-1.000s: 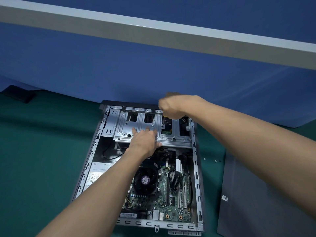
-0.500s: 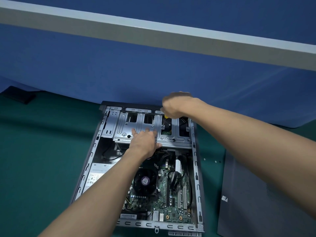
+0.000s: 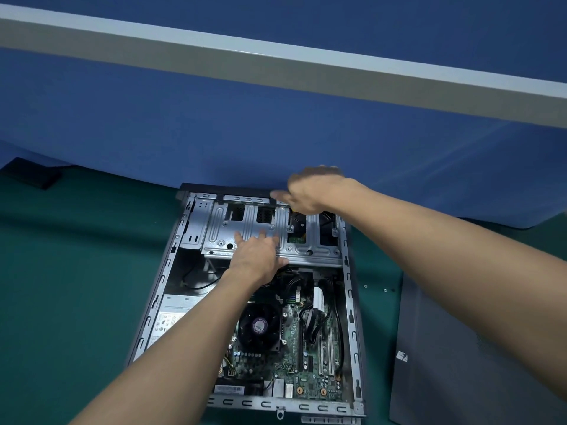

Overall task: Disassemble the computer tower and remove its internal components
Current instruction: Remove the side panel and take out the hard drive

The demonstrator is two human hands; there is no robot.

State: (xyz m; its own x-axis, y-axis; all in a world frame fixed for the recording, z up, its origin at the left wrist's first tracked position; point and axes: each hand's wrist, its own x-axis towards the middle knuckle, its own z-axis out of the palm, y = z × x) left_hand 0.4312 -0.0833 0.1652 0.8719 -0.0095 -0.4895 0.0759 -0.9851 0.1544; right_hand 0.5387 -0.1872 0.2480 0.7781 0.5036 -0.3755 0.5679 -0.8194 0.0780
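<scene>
One blue partition crossed by one grey rail fills the upper half. Below it lies the green table.

One computer tower lies on its side in the middle of the table, open side up. Its far edge is close against the foot of the partition and its near edge is almost at the bottom of the frame. To its left the table runs wide and bare out to one dark flat object in the far left corner.

To its right one grey side panel lies flat and runs out of the frame at the right and bottom. Only a narrow strip of table lies between it and the tower's right wall.

Inside the tower, one silver drive cage spans the far end from wall to wall. One power supply sits along the left wall, partly under the left forearm. One green motherboard fills the near right part, and one black round fan sits on it. Black cables loop beside the fan.

Two bare hands reach in. The left hand lies flat on the near edge of the drive cage with its grip released and its fingers straight and spread on the metal. The right hand is over the far right corner of the tower and blurred. A scrap of yellow shows beneath it, and I cannot tell whether its grip holds anything.

Three small screws lie in the strip of table between the tower and the side panel.
</scene>
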